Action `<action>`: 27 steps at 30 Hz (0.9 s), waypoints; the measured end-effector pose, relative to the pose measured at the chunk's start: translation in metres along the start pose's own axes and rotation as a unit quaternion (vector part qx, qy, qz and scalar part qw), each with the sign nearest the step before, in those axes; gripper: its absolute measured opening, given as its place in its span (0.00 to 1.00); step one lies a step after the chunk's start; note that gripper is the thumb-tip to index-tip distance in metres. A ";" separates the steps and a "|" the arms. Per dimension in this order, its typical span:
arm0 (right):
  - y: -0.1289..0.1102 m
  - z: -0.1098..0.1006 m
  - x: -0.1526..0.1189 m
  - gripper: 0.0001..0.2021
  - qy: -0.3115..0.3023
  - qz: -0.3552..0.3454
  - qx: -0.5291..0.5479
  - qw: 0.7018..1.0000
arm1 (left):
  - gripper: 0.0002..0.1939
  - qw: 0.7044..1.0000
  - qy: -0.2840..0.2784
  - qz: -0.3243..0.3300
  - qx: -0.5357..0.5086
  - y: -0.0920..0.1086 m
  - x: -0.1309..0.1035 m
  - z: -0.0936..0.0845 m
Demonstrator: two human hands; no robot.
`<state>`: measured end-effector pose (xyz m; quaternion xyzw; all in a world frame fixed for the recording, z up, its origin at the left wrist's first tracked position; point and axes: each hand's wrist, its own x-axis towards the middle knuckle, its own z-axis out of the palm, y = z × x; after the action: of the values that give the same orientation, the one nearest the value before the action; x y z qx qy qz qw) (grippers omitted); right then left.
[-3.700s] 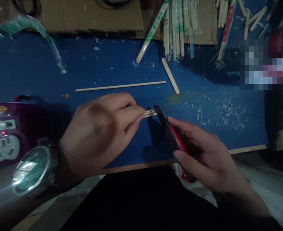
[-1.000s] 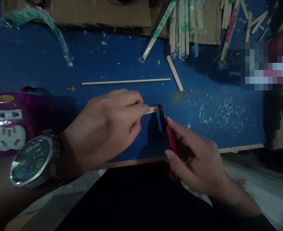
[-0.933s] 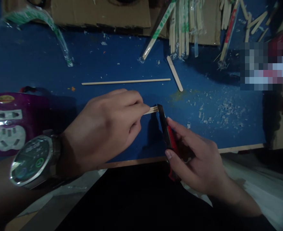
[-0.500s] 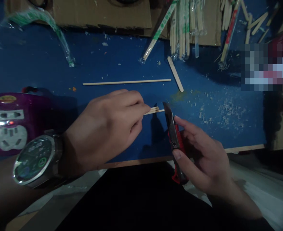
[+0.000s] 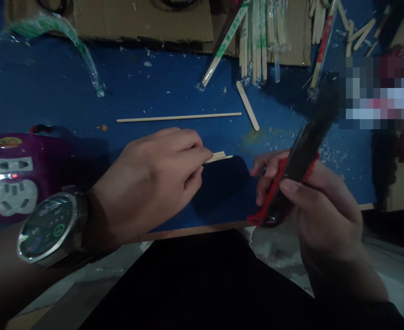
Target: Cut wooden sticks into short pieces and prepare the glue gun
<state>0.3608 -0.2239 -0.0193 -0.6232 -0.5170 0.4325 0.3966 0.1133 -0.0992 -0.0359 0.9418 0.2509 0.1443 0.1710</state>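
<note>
My left hand (image 5: 161,169), with a watch (image 5: 52,227) on its wrist, pinches a small bunch of thin wooden sticks (image 5: 220,156) above the blue table. Only their tips show past my fingers, one sticking out farther than the others. In my right hand (image 5: 329,206) is a red and black utility knife (image 5: 291,169), tilted with its blade end up and to the right. The knife is apart from the sticks. Beyond my left hand, one long thin stick (image 5: 179,118) lies flat, close to a flat craft stick (image 5: 247,105).
A purple power socket (image 5: 14,176) stands at the left. Wrapped chopsticks (image 5: 253,46) lie on cardboard (image 5: 143,20) at the back. Plastic wrapping (image 5: 81,52) is at the back left. Loose wooden pieces (image 5: 363,34) and shavings (image 5: 335,158) are at the right.
My right hand has moved right, away from the sticks, and the knife has swung from leaning left to leaning up and right. My left hand holds nearly still.
</note>
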 end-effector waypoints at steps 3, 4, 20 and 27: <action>0.001 0.003 0.018 0.06 -0.024 0.002 -0.007 1.000 | 0.14 1.000 -0.011 -0.010 0.000 0.000 0.000 0.000; 0.002 0.005 0.023 0.07 -0.037 -0.005 -0.022 0.999 | 0.14 1.000 -0.013 -0.010 0.001 0.000 0.001 0.000; 0.000 0.008 0.028 0.05 -0.076 -0.003 -0.072 0.994 | 0.13 1.000 -0.024 -0.010 -0.003 0.001 0.001 -0.002; 0.002 0.009 0.028 0.05 -0.068 -0.022 -0.071 0.995 | 0.13 1.000 -0.024 -0.012 -0.003 0.000 0.001 -0.001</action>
<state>0.3552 -0.1964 -0.0274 -0.6074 -0.5855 0.4276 0.3246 0.1144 -0.0986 -0.0349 0.9413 0.2577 0.1200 0.1820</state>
